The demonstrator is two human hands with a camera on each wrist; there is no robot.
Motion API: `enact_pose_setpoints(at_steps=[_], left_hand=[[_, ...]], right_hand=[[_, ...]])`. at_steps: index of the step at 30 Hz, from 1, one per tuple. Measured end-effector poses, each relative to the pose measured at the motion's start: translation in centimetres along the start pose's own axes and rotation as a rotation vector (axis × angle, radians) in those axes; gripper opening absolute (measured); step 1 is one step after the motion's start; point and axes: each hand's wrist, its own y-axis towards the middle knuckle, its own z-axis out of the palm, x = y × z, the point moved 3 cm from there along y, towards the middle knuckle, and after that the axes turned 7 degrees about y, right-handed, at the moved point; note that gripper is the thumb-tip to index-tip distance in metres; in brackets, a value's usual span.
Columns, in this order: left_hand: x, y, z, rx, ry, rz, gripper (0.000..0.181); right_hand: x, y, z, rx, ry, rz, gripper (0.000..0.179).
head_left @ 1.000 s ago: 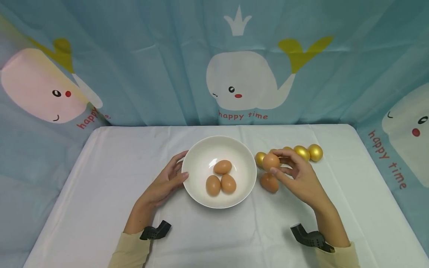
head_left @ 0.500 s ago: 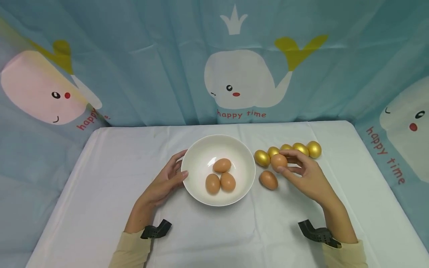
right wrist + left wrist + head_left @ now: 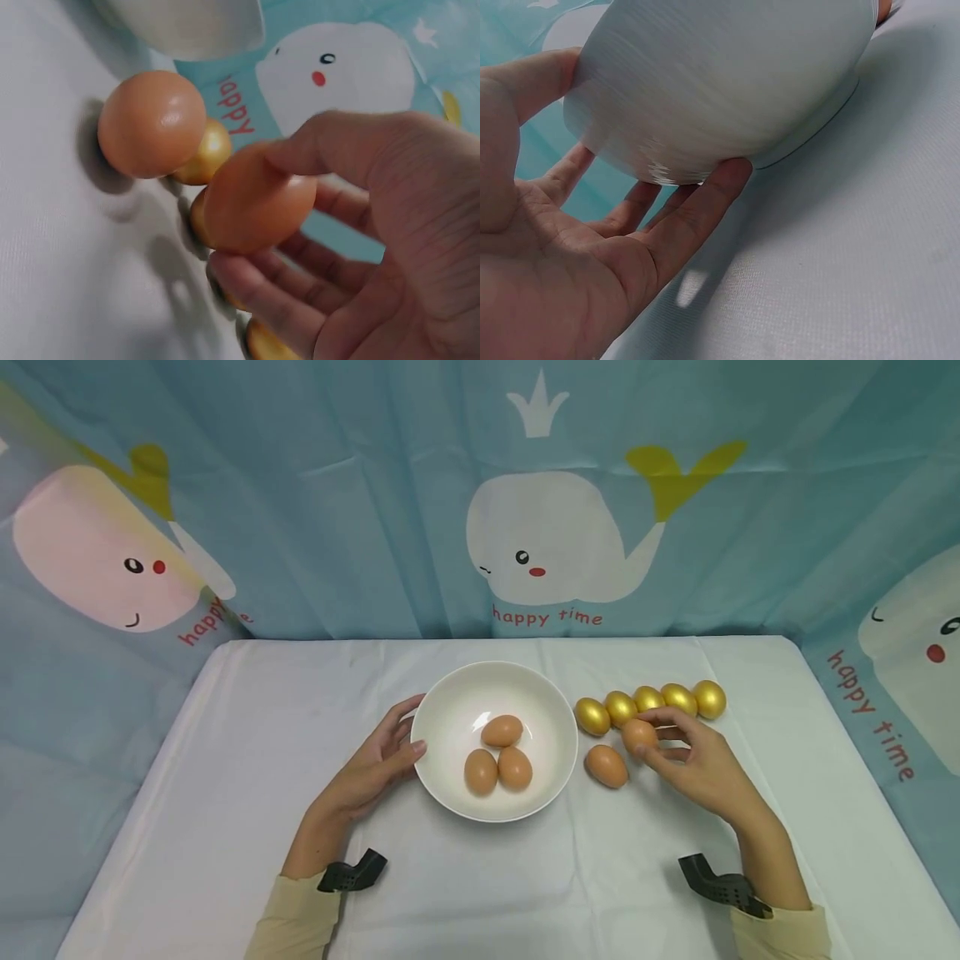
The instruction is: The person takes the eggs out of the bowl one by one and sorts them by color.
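My left hand (image 3: 378, 768) holds the white bowl (image 3: 442, 710) by its left side, thumb at the rim and fingertips against the outer wall. In the left wrist view, those fingers touch the bowl's underside (image 3: 727, 82). Three brown eggs, one of them nearest the back (image 3: 502, 731), lie inside the bowl. My right hand (image 3: 701, 764) pinches another brown egg (image 3: 639, 737) between thumb and fingers; the right wrist view shows this gripped egg (image 3: 255, 199) close up. Between it and the bowl, a loose brown egg (image 3: 607, 766) rests on the cloth.
Behind my right hand, several golden eggs (image 3: 592, 716) form a slanting row right of the bowl. A white cloth (image 3: 465, 893) covers the table. A blue curtain (image 3: 360, 552) with printed whales hangs along the back edge and both sides.
My right hand has moved right and slightly toward me with its egg, away from the bowl, uncovering more of the golden row. The left hand keeps its hold on the bowl.
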Motion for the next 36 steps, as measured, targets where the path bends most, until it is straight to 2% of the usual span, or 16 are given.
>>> enact_pose_setpoints(at_steps=[6,9,27,36], left_hand=[[0.1,0.1,0.0,0.001,0.000,0.001,0.070],[0.1,0.0,-0.1,0.005,-0.003,0.009,0.070],[0.2,0.1,-0.1,0.003,-0.005,0.006,0.069],[0.1,0.0,0.0,-0.007,-0.007,-0.007,0.069]], right_hand=[[-0.5,-0.1,-0.3,0.041,-0.068,0.117,0.043],[-0.6,0.0,0.0,0.064,-0.075,0.135,0.043],[-1.0,0.1,1.0,0.065,-0.108,0.091,0.036],[-0.9,0.1,1.0,0.072,-0.108,0.103,0.038]])
